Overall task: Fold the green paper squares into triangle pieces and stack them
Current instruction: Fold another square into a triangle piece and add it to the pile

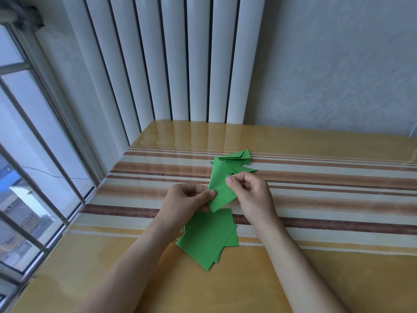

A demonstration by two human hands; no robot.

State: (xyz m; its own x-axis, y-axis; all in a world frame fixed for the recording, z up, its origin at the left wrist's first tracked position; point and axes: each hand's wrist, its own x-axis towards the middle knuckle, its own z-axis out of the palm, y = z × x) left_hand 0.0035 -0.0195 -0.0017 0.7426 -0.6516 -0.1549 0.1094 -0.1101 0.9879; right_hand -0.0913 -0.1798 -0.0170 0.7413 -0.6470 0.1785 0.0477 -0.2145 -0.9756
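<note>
Loose stack of flat green paper squares [208,238] lies nearest. Above it, a partly folded green paper piece [220,188] is pinched by left hand [187,198] and right hand [249,192], long axis pointing away. Folded green paper triangles [237,161] are piled beyond on the striped table [327,184].

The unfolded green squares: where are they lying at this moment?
In the head view the unfolded green squares lie in a loose pile on the table, near the person, just below the left hand and the paper being folded.
</note>
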